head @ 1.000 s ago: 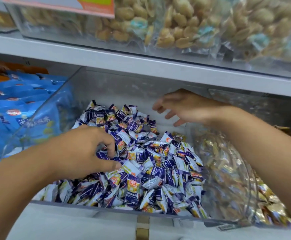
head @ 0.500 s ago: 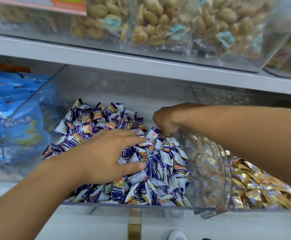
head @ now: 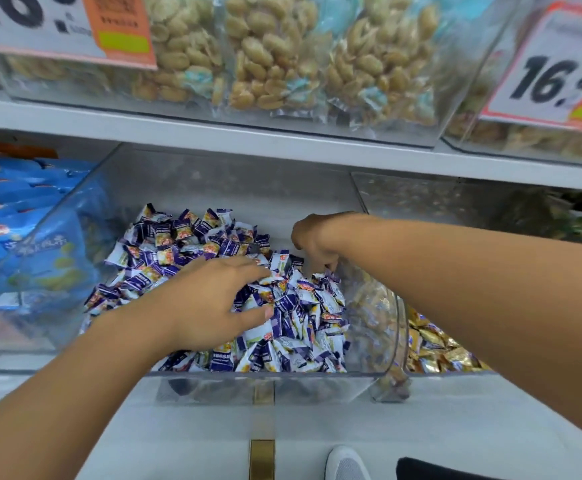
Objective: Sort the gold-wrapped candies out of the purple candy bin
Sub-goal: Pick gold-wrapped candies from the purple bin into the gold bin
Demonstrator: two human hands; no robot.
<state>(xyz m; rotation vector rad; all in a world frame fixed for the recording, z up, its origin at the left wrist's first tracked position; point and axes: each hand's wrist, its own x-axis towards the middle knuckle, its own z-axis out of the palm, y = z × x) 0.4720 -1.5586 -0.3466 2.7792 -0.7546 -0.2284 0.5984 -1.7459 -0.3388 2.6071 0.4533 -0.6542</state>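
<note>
The clear bin (head: 261, 389) on the lower shelf is heaped with purple-and-white wrapped candies (head: 296, 327). My left hand (head: 209, 299) lies flat on the middle of the heap, fingers straight and spread. My right hand (head: 312, 242) reaches in from the right at the back right of the heap, beside the bin's right wall. Its fingers curl down into the wrappers, and what they hold, if anything, is hidden. No gold-wrapped candy shows in the purple heap. Gold-wrapped candies (head: 435, 348) fill the neighbouring bin on the right.
Blue snack packs (head: 22, 237) fill the clear bin to the left. A white shelf (head: 213, 133) runs overhead with bins of bagged nuts (head: 282, 64) and price tags (head: 552, 81). Below the shelf front are pale floor and my shoe (head: 346, 464).
My right hand came down from above the bin's back to the heap's right edge and curled its fingers in. My left hand uncurled and spread flat over the candies.
</note>
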